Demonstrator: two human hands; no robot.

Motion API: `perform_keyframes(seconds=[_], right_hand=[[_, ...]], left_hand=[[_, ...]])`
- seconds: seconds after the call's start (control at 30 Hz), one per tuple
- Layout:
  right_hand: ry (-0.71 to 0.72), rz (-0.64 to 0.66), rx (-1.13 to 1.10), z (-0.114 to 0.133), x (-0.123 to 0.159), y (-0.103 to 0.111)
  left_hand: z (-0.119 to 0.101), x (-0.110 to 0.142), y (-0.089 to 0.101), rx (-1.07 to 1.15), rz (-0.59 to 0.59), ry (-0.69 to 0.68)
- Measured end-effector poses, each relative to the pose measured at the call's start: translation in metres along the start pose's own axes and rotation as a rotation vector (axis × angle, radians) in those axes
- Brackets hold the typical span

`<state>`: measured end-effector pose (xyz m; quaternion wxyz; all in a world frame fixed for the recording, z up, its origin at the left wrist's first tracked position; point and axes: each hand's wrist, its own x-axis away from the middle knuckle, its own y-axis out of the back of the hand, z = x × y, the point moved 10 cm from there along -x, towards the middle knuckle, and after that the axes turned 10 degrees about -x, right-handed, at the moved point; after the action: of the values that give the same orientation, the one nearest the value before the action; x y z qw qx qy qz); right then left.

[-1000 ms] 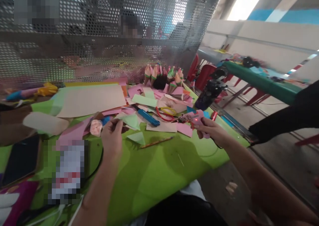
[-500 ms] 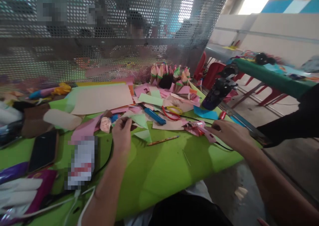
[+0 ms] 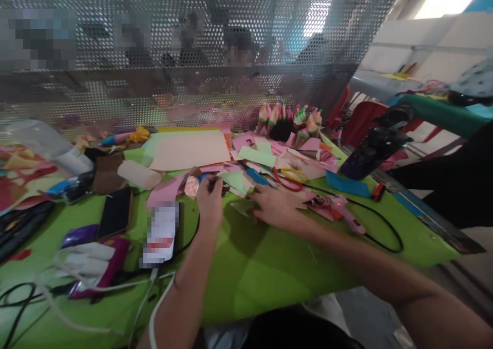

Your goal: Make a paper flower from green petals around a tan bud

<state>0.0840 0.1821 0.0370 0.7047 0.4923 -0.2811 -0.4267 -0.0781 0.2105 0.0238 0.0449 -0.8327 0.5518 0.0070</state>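
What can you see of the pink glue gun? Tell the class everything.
The glue gun looks like pink plastic, with a small red light and a darker, blurred front. It lies unheld on the green table, front leftward by paper scraps, handle slanting rightward. A black cable curves from the handle's end.

Arms (image 3: 196,267) reach forward — left fingers (image 3: 217,185) pinched, right fingers (image 3: 257,193) low

The left hand (image 3: 210,197) pinches a green paper (image 3: 235,180). The right hand (image 3: 271,204) is close by, its fingers at a small green scrap (image 3: 240,208). On the green table (image 3: 262,272), a pink glue gun (image 3: 344,210) lies to the right, its red light on. A black phone (image 3: 115,213) lies at the left. Little cones (image 3: 301,117) stand at the back.
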Motion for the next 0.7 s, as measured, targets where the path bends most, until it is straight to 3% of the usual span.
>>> perform_keyframes(seconds=[0.17, 0.43, 0.7], right_hand=[[-0.001, -0.080, -0.212, -0.008, 0.009, 0.001], [-0.009, -0.302, -0.991, -0.034, 0.022, 0.039], [-0.155, -0.366, -1.313, -0.059, 0.010, 0.022]], left_hand=[[0.000, 0.000, -0.001, 0.002, 0.008, -0.006], [0.012, 0.013, -0.022, -0.016, 0.146, 0.104], [0.013, 0.031, -0.040, -0.078, 0.267, 0.108]])
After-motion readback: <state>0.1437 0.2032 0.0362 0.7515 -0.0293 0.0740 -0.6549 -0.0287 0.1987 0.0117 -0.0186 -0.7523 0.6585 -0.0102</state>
